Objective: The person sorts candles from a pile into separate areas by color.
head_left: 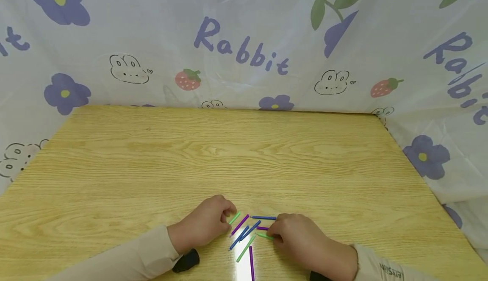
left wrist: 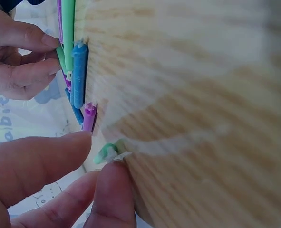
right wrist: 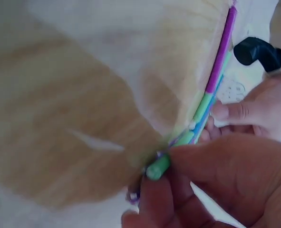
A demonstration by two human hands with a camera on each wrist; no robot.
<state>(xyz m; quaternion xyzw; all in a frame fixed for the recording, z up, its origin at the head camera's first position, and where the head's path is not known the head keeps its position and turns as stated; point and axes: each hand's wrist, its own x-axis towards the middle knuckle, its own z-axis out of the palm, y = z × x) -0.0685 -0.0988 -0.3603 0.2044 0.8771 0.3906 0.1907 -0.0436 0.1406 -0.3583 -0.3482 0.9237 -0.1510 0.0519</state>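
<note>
Several thin green, blue and purple sticks, like small candles with whitish tips, lie loosely between the two hands. At the pile's left side, my left hand [head_left: 206, 226] has its thumb and fingertips around a short green candle [head_left: 234, 218]; in the left wrist view they stand apart beside its tip [left wrist: 107, 153]. My right hand [head_left: 301, 238] pinches another green candle [head_left: 264, 235] by its end, seen between thumb and finger in the right wrist view. A blue candle [head_left: 264, 218] and a purple candle [head_left: 262, 228] run partly under the right hand.
Crossed blue candles [head_left: 249, 231], a slanted purple candle [head_left: 239, 226] and a long green candle [head_left: 245, 248] lie mid-pile. Nearer the body is one more purple candle [head_left: 251, 264]. Behind the wooden table [head_left: 213, 154] hangs a printed cloth [head_left: 244, 18].
</note>
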